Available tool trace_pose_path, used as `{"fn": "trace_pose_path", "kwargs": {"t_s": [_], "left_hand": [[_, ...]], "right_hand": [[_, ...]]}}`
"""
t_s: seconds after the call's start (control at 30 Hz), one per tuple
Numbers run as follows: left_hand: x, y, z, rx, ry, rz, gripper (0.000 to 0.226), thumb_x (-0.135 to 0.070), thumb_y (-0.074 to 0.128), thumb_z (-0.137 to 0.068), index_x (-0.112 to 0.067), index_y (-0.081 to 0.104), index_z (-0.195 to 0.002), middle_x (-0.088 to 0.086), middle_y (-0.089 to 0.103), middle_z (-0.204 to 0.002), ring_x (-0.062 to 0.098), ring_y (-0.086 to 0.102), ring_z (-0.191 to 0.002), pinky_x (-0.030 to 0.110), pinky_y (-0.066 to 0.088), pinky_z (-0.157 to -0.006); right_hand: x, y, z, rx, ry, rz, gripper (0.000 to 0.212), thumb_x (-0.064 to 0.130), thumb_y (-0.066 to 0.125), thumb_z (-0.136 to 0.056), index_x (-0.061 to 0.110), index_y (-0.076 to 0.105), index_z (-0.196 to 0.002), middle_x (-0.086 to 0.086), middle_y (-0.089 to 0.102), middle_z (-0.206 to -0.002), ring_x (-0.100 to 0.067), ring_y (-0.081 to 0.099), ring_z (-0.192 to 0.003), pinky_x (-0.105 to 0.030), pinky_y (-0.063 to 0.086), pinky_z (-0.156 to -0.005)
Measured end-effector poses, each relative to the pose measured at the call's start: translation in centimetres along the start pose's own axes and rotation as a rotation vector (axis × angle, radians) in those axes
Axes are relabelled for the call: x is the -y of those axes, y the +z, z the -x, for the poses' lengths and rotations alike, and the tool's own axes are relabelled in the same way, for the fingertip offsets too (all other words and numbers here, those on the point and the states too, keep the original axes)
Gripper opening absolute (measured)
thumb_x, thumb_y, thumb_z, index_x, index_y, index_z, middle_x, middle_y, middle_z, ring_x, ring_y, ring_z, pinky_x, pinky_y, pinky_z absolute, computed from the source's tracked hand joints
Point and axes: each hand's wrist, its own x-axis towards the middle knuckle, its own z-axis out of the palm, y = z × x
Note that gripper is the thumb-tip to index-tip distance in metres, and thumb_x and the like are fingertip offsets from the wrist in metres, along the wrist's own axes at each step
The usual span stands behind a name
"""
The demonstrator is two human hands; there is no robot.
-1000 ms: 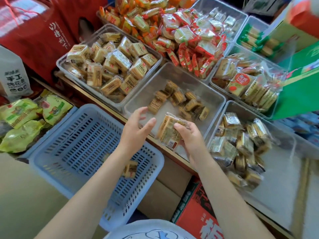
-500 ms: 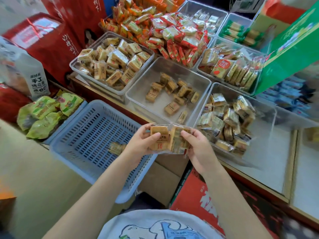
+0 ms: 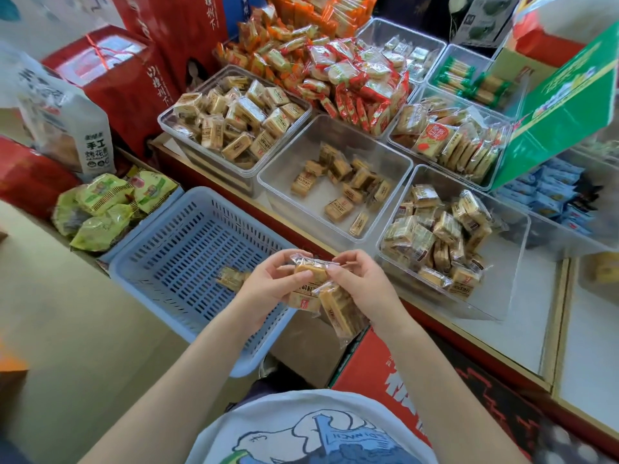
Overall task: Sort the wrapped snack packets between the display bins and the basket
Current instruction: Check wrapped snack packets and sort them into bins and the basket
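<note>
A second ago our right hand (image 3: 363, 289) alone held the cluster of clear-wrapped tan biscuit packets (image 3: 321, 296) above the near edge of the half-empty clear plastic bin (image 3: 395, 162), with our left hand (image 3: 268, 286) spread open at its nine o'clock. Now we have drawn the packets back toward six o'clock, off the bin. Both hands pinch them beside the pale blue slotted plastic basket (image 3: 181, 249).

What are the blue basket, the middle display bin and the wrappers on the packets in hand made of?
Blue basket: looks like moulded plastic, matte, with slotted floor and walls.
Middle display bin: clear rigid plastic, probably acrylic or similar; the counter shows through its glossy walls.
Packets, gripped by left hand and right hand: thin clear film, crinkled and shiny, with the biscuits visible inside.
</note>
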Motion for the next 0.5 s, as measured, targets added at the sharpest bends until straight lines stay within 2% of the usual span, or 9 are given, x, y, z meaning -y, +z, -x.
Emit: {"fn": "trace_pose_path", "kwargs": {"t_s": [0.1,0.23,0.3,0.37,0.43,0.5], "left_hand": [[0.3,-0.1,0.4,0.013,0.004,0.02,0.033,-0.007,0.071,-0.091,-0.011,0.063,-0.123,0.017,0.076,-0.11,0.034,0.075,-0.093,0.041,0.064,-0.068],[0.4,0.1,0.7,0.02,0.007,0.036,0.029,-0.004,0.069,-0.093,-0.01,0.063,-0.121,0.024,0.073,-0.11,0.039,0.073,-0.093,0.047,0.064,-0.07],[0.2,0.3,0.7,0.004,-0.005,0.046,0.026,-0.007,0.069,-0.093,-0.012,0.065,-0.118,0.019,0.075,-0.107,0.035,0.074,-0.092,0.046,0.063,-0.072],[-0.1,0.6,0.4,-0.026,-0.013,0.029,0.019,-0.014,0.071,-0.093,-0.015,0.068,-0.112,0.012,0.076,-0.103,0.032,0.075,-0.093,0.046,0.062,-0.075],[-0.4,0.8,0.3,-0.078,-0.002,-0.021,0.014,-0.022,0.072,-0.093,-0.014,0.07,-0.105,0.011,0.077,-0.1,0.03,0.075,-0.092,0.048,0.06,-0.08],[-0.6,1.0,0.1,-0.122,0.033,-0.043,0.013,-0.02,0.074,-0.092,-0.009,0.073,-0.1,0.013,0.077,-0.098,0.028,0.074,-0.09,0.045,0.059,-0.082]], "right_hand": [[-0.1,0.2,0.1,0.027,-0.029,0.032,0.009,0.027,0.067,-0.097,0.025,0.066,-0.105,-0.005,0.072,-0.103,-0.021,0.072,-0.092,-0.031,0.057,-0.075],[0.2,0.4,0.3,-0.018,-0.068,0.138,0.003,0.019,0.068,-0.095,0.018,0.066,-0.096,-0.01,0.07,-0.093,-0.025,0.068,-0.08,-0.032,0.057,-0.068],[0.4,0.4,0.4,-0.047,-0.098,0.152,0.001,0.017,0.068,-0.095,0.017,0.067,-0.094,-0.014,0.07,-0.094,-0.03,0.071,-0.082,-0.039,0.06,-0.069],[0.6,0.3,0.5,-0.079,-0.139,0.139,0.001,0.016,0.068,-0.095,0.016,0.069,-0.093,-0.014,0.071,-0.093,-0.027,0.072,-0.083,-0.043,0.061,-0.072],[0.8,0.2,0.7,-0.107,-0.178,0.121,0.004,0.014,0.07,-0.094,0.016,0.07,-0.091,-0.009,0.071,-0.091,-0.024,0.071,-0.083,-0.039,0.061,-0.07],[0.8,0.0,0.8,-0.118,-0.203,0.096,0.006,0.012,0.072,-0.092,0.017,0.072,-0.088,-0.003,0.072,-0.087,-0.021,0.072,-0.081,-0.035,0.061,-0.069]]}}
